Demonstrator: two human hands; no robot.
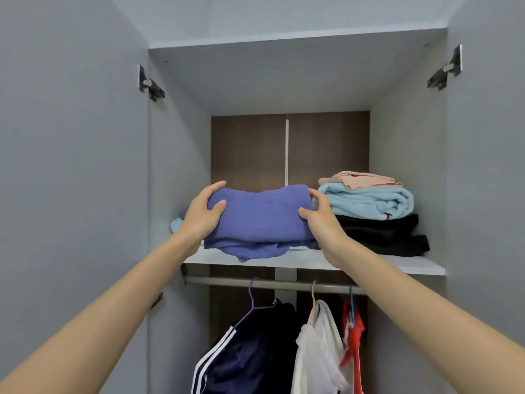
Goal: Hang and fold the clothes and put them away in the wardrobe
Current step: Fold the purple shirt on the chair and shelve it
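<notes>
Wardrobe (181, 155): smooth grey panels, both doors swung wide, dark brown back board with a pale vertical seam.

Shelf (369, 264): flat grey board, straight front edge facing me. Tall open room above everything on it.

Rail (227, 280): round metal bar under the shelf. Hanging from it, left to right: navy garment (255, 351) with white stripes, white garment (318, 351), red garment (353, 336).

Stack, right end of shelf: black fabric (380, 231) at the bottom, plush light-blue towel (369, 201) rolled thick above, pink piece (360, 179) on top.

Folded purple garment (261, 220): soft matte cloth, rounded rectangular bundle, on the shelf left of centre. Long axis runs left to right along the front edge; loose lower layers spill over that edge toward me.

My left hand (203, 213): curled round the bundle's left end, thumb in front.

My right hand (319, 216): gripping the right end, fingers squeezed in just beside the towel.

Pale blue scrap (176, 224): peeks out behind my left wrist, near the side wall.
</notes>
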